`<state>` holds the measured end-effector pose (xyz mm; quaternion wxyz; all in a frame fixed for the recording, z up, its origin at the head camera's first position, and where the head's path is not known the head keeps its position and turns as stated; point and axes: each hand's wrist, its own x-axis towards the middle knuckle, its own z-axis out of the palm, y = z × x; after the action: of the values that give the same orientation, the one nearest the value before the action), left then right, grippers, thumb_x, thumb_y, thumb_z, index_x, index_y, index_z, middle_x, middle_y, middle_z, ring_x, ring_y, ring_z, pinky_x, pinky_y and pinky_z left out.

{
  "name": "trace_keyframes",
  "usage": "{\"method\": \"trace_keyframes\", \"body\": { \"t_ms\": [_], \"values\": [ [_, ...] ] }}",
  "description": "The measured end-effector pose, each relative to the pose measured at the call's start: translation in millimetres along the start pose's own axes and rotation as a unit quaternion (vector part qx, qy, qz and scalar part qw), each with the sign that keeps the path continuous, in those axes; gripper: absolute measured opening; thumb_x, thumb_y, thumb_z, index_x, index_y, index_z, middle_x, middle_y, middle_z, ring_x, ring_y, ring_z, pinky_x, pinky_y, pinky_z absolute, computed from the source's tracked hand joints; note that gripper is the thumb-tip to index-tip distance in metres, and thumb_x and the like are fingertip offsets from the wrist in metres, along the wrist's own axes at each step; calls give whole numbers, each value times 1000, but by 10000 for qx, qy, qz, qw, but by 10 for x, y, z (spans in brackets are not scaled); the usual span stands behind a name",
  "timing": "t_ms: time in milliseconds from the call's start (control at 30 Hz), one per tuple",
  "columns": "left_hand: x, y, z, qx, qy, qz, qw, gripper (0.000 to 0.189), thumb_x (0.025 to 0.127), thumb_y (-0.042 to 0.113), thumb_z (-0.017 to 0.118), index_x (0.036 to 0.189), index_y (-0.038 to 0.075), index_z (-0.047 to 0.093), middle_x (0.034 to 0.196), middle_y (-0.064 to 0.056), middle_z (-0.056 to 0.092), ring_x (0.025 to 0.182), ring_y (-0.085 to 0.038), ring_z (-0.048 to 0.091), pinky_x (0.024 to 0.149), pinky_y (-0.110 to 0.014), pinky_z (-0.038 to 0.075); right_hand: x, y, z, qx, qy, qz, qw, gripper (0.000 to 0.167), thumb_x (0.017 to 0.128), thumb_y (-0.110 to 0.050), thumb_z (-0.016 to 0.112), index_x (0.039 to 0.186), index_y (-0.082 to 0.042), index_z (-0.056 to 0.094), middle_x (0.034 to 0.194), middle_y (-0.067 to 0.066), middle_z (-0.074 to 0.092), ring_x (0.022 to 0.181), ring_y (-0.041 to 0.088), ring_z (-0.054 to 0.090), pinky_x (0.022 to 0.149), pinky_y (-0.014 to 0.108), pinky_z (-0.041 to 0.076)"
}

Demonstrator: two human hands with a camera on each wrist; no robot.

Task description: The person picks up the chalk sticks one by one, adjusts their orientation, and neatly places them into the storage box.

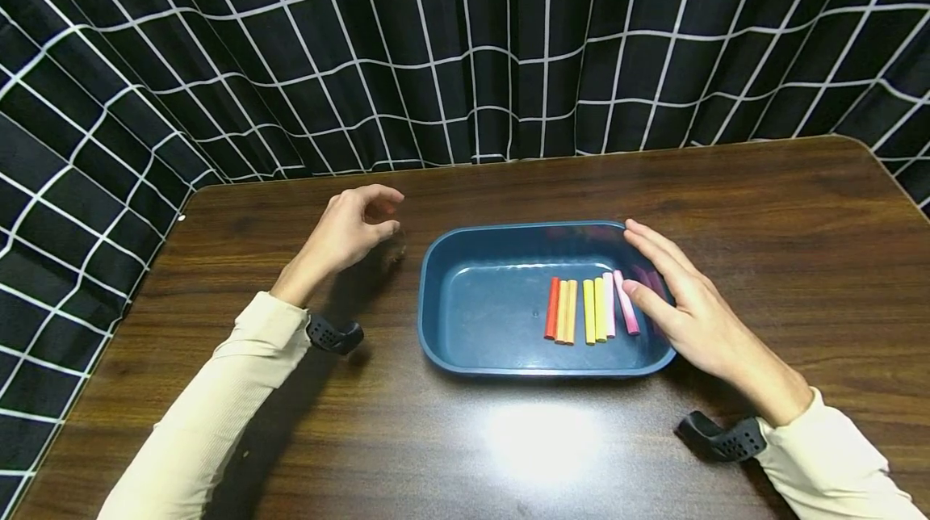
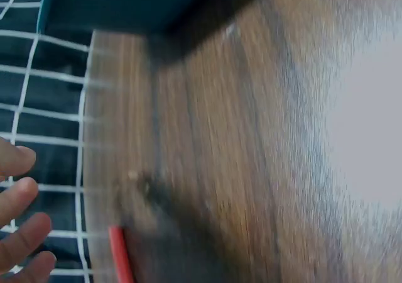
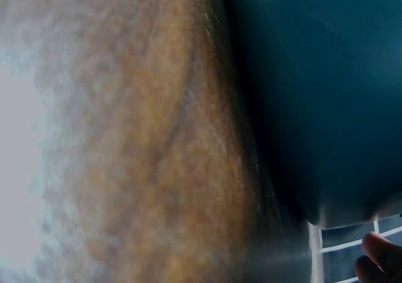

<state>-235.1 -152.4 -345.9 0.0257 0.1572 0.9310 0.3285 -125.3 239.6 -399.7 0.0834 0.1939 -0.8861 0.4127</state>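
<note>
A blue tray (image 1: 472,302) rests on the table with a row of coloured chalk sticks (image 1: 569,312) lying in its right half, red and orange through yellow to pale pink and pink. My right hand (image 1: 679,302) is over the tray's right end, fingers extended along the rim and thumb reaching inside, nearest the pink stick (image 1: 626,304). Left of the tray, my left hand (image 1: 352,225) hovers over the table with fingers slightly bent and nothing between them. A red stick (image 2: 121,255) shows near the left fingers (image 2: 25,233) in the left wrist view; from the head it is hidden.
The brown wooden table (image 1: 378,439) reaches back to a black curtain with a white grid (image 1: 494,52), which also hangs along the left side. A bright light reflection lies on the tabletop in front of the tray. Each wrist wears a black band (image 1: 334,334).
</note>
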Motion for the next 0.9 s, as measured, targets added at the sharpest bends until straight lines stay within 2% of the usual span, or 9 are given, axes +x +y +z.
{"method": "trace_keyframes", "body": {
  "t_ms": [67,133,267,400,533,633,667,733,900],
  "values": [
    [8,-54,-18,58,-35,-64,10000,36,89,4,67,125,1,63,115,-22,68,103,-32,67,93,-45,52,-8,-5,-9,-31,-6,25,10000,59,98,-16,59,152,-9,37,160,11,32,146,-2,25,109,6,15],
    [12,-113,-37,122,-73,-142,9998,36,89,5,67,125,0,63,115,-23,68,103,-33,67,92,-46,51,-13,-4,-13,-34,-15,42,10000,59,98,-16,59,152,-10,37,160,10,32,145,-4,24,110,7,15],
    [8,-228,-69,342,-215,-279,9988,38,89,4,68,126,-2,62,116,-24,68,105,-34,66,94,-48,49,-14,0,-12,9,-30,40,10000,59,98,-16,59,152,-10,37,160,10,32,148,10,27,112,10,16],
    [16,-315,-94,606,-416,-331,9967,40,89,4,67,128,-2,61,120,-24,68,103,-34,64,93,-48,49,-25,0,-16,17,-47,119,9999,60,98,-16,59,153,-12,36,161,10,31,148,17,28,112,9,15],
    [16,-393,-122,823,-689,-246,9939,40,89,3,68,128,-3,61,123,-23,67,104,-34,64,92,-48,49,-31,1,-11,121,-80,186,9997,61,97,-15,59,153,-10,35,161,12,30,147,32,29,119,22,18],
    [4,-456,-129,933,-899,-157,9914,39,88,2,69,126,-3,63,120,-22,68,103,-33,65,91,-48,50,-17,2,-5,169,-69,139,9997,61,96,-14,60,152,-8,36,160,14,31,145,40,31,118,20,17],
    [1,-479,-122,970,-946,-137,9907,38,88,1,69,126,-3,63,119,-22,69,102,-33,65,90,-47,50,-12,0,-4,149,-63,126,9998,61,96,-13,61,152,-7,37,160,14,32,145,40,31,114,13,16],
    [-5,-522,-106,1027,-1007,-105,9895,37,88,1,69,124,-3,64,116,-22,69,100,-32,64,90,-47,50,-8,-2,-4,113,-44,71,9999,60,96,-13,60,151,-7,37,160,14,32,148,26,30,110,7,14],
    [7,-566,-64,1185,-991,17,9880,33,87,-1,68,120,-3,66,107,-19,71,93,-29,63,85,-43,50,-13,-3,-9,95,-29,69,9999,60,97,-14,60,152,-8,36,160,12,32,149,17,28,110,7,14]
  ]
}}
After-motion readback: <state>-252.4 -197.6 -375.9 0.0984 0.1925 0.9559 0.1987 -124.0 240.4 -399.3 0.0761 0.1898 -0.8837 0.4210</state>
